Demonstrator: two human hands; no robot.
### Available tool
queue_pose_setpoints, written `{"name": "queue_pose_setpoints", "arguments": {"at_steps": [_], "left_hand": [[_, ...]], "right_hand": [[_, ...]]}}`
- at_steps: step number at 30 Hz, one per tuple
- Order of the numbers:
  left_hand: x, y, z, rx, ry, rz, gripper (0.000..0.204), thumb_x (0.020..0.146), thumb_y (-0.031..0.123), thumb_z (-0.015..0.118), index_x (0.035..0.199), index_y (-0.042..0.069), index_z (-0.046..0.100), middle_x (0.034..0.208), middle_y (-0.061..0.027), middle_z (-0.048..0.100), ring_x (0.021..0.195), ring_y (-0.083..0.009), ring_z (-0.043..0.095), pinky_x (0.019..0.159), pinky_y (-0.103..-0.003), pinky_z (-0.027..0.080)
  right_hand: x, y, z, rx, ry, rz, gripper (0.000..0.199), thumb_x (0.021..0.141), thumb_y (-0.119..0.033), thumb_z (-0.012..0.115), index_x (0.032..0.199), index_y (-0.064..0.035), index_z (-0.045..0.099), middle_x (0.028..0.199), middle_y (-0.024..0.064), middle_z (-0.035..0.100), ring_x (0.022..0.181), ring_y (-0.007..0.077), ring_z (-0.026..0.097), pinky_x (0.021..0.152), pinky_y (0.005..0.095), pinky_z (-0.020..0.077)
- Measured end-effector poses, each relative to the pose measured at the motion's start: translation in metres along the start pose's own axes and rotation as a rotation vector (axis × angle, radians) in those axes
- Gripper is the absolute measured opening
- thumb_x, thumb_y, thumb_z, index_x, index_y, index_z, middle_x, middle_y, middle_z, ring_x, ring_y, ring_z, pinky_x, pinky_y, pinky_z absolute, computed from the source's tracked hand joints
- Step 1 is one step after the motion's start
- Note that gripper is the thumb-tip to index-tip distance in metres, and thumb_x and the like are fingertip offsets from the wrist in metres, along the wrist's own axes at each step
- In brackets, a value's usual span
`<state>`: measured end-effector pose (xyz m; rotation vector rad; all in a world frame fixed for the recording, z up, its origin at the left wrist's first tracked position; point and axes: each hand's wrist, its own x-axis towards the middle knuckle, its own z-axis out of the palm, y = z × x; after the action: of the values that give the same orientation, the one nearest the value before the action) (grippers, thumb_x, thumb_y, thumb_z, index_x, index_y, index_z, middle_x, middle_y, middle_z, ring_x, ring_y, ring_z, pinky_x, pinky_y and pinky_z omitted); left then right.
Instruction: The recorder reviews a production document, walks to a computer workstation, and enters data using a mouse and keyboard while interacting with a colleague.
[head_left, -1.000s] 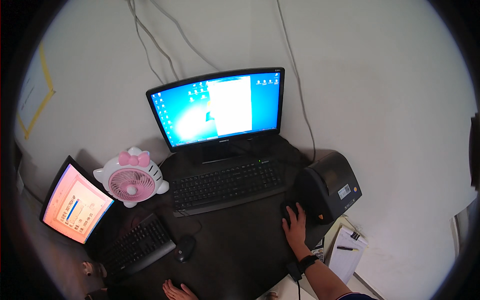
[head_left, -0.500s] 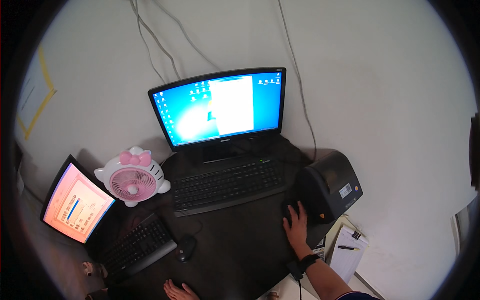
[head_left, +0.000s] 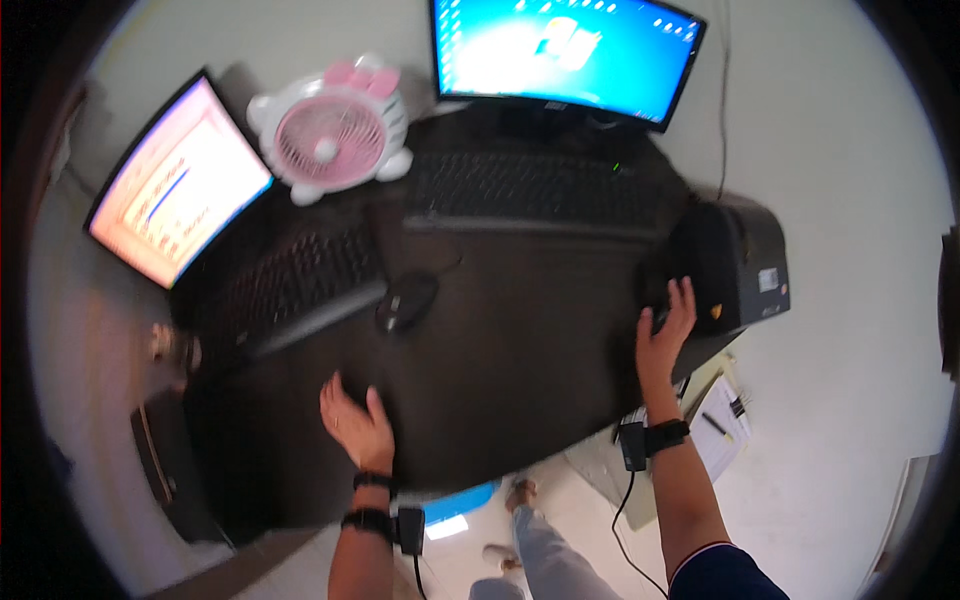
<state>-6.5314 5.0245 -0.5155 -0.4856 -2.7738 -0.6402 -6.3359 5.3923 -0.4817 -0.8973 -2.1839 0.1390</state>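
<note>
My right hand (head_left: 664, 338) rests over a black computer mouse (head_left: 659, 318) at the desk's right side, next to a black boxy machine that looks like a label printer (head_left: 722, 255). The fingers and thumb lie around the mouse, which is mostly hidden. Palm down near the desk's front edge, my left hand (head_left: 358, 422) is open and holds nothing, its thumb apart from the fingers. A second black mouse (head_left: 407, 300) lies beyond it, beside a black keyboard (head_left: 305, 290). Another black keyboard (head_left: 535, 192) stands before the large lit monitor (head_left: 570, 50).
A smaller tilted screen (head_left: 180, 190) stands at the left, with a pink and white cat-shaped fan (head_left: 330, 135) beside it. Below the desk's right edge lies a clipboard with paper (head_left: 715, 430) and a pen. A cable (head_left: 617, 520) hangs from my right wrist strap.
The view has tilted down, showing more of my arms and the floor. The white window on the large monitor is gone. My left hand now shows fully; my right hand stays at the mouse.
</note>
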Motion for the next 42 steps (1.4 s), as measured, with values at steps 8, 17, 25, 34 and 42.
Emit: {"name": "queue_pose_setpoints", "arguments": {"at_steps": [8, 17, 25, 34, 42], "left_hand": [[-0.048, -0.058, -0.035, -0.344, 0.009, 0.110, 0.053, 0.096, 0.030, 0.044, 0.136, -0.002, 0.033, 0.140, -0.0194, 0.035, 0.131, -0.0341, 0.028, 0.109, -0.044, 0.022], [-0.128, -0.117, -0.081, -0.108, -0.027, 0.418, 0.052, 0.095, 0.032, 0.041, 0.136, 0.001, 0.036, 0.139, -0.0179, 0.038, 0.132, -0.0356, 0.029, 0.109, -0.045, 0.023], [-0.109, -0.143, -0.086, 0.060, 0.012, 0.618, 0.053, 0.093, 0.035, 0.041, 0.136, 0.003, 0.039, 0.140, -0.0175, 0.038, 0.134, -0.0324, 0.029, 0.110, -0.043, 0.023], [-0.109, -0.156, -0.082, 0.242, 0.035, 0.664, 0.074, 0.088, 0.062, 0.031, 0.143, 0.011, 0.030, 0.148, -0.0145, 0.028, 0.139, -0.0301, 0.022, 0.114, -0.047, 0.019], [-0.104, -0.172, -0.072, 0.455, 0.086, 0.810, 0.087, 0.084, 0.071, 0.029, 0.144, 0.007, 0.027, 0.146, -0.0180, 0.031, 0.138, -0.0323, 0.025, 0.113, -0.049, 0.022]], "right_hand": [[-0.206, -0.118, -0.102, 0.857, -0.321, 0.099, 0.017, 0.091, -0.017, 0.052, 0.102, -0.0045, 0.057, 0.092, 0.0101, 0.063, 0.091, 0.0243, 0.060, 0.085, 0.0368, 0.0457], [-0.467, -0.057, 0.037, 0.519, -0.797, 0.205, 0.042, 0.092, -0.029, 0.054, 0.121, 0.0001, 0.048, 0.122, 0.0235, 0.050, 0.090, 0.0350, 0.061, 0.082, 0.0418, 0.0481], [-0.406, -0.078, 0.154, 0.684, -1.097, 0.261, 0.065, 0.093, -0.060, 0.038, 0.086, 0.0002, 0.062, 0.079, 0.0191, 0.064, 0.078, 0.0288, 0.063, 0.073, 0.0386, 0.0485], [-0.317, -0.047, 0.263, 0.832, -1.370, 0.299, 0.038, 0.094, -0.036, 0.046, 0.113, -0.0061, 0.060, 0.105, 0.0103, 0.066, 0.095, 0.0172, 0.061, 0.083, 0.0326, 0.0485], [-0.250, -0.059, 0.283, 0.673, -0.581, 0.126, 0.028, 0.094, -0.018, 0.048, 0.115, -0.0034, 0.058, 0.108, 0.0119, 0.064, 0.095, 0.0197, 0.062, 0.074, 0.0266, 0.0522]]}}
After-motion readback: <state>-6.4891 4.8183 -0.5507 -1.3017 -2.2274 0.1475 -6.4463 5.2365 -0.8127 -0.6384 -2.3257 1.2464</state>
